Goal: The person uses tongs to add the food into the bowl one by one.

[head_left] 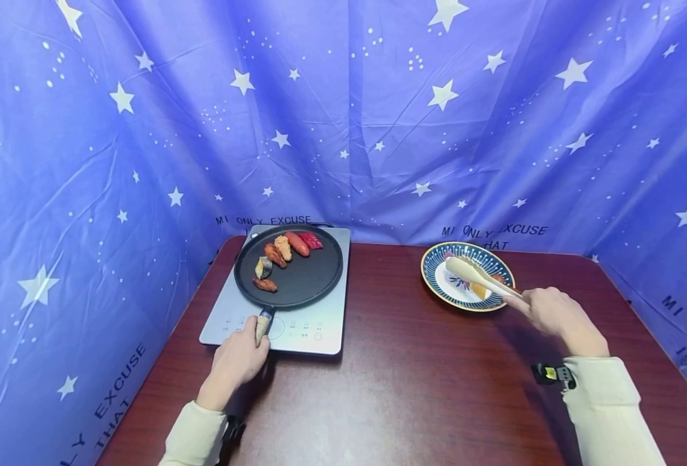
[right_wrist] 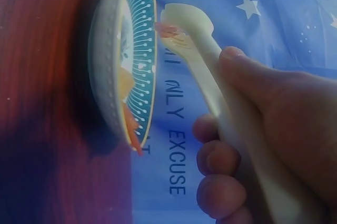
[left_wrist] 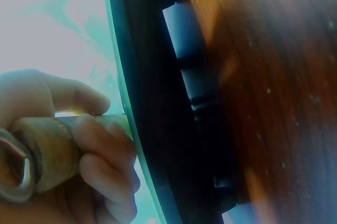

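Note:
My left hand grips the wooden handle of a round black frying pan. In the pan, several food pieces lie along its left and far side, among them a red sausage-like piece and a dark red piece. My right hand holds cream-coloured tongs over a blue-patterned plate. Between the tong tips, one spoon-like and one forked, sits a small pinkish food piece. An orange-yellow piece and an orange-red piece lie in the plate.
Under the pan is a silver induction cooker with touch controls along its front, at the left of the dark red wooden table. A blue curtain with white stars hangs around the back and sides.

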{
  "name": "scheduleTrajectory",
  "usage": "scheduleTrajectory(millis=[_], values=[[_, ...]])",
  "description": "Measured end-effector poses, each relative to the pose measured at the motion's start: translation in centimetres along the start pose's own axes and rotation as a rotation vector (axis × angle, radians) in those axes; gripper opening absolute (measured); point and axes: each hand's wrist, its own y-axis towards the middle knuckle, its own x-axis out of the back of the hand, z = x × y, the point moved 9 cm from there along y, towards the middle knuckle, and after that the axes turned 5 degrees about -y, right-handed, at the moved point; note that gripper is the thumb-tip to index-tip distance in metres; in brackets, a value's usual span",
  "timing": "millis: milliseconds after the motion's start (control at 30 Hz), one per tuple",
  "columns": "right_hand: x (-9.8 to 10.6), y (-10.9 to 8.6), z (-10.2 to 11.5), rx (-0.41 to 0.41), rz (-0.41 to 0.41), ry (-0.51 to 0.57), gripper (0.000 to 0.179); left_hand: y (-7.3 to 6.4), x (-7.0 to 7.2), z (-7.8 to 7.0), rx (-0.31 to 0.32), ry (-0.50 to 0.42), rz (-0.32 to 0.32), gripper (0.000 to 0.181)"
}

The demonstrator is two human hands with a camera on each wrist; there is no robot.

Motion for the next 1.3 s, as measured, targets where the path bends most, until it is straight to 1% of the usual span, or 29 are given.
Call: scheduleTrajectory(millis=[133, 400, 567, 700, 800, 933, 1100, 1300], values=[[0.7, 0.0, 0.1, -0.005, -0.012, -0.01, 0.047, 0.0, 0.0, 0.0, -0.002, 0.002, -0.002, 0.044], [1.9, 0.2, 0.9, 0.029, -0.048, -0.017, 0.045, 0.1, 0.0, 0.0, -0.009, 0.0, -0.013, 0.044], [2.4, 0.4, 1.2, 0.014, -0.054, -0.013, 0.05, 0.1, -0.1, 0.1, -0.007, 0.002, -0.013, 0.044], [3.0, 0.6, 1.9, 0.038, -0.085, -0.015, 0.049, 0.1, -0.1, 0.0, -0.007, 0.002, -0.014, 0.044], [3.4, 0.8, 2.6, 0.071, -0.1, -0.027, 0.044, 0.1, 0.0, 0.0, -0.008, -0.001, -0.017, 0.043], [3.9, 1.1, 3.9, 0.098, -0.094, -0.04, 0.041, 0.1, -0.1, 0.1, -0.007, -0.004, -0.017, 0.044], [4.5, 1.6, 5.4, 0.105, -0.086, -0.038, 0.044, 0.0, -0.1, 0.1, -0.008, -0.004, -0.016, 0.044], [5.0, 2.2, 7.5, 0.134, -0.092, -0.029, 0.045, -0.1, -0.1, 0.1, -0.007, 0.0, -0.016, 0.045]])
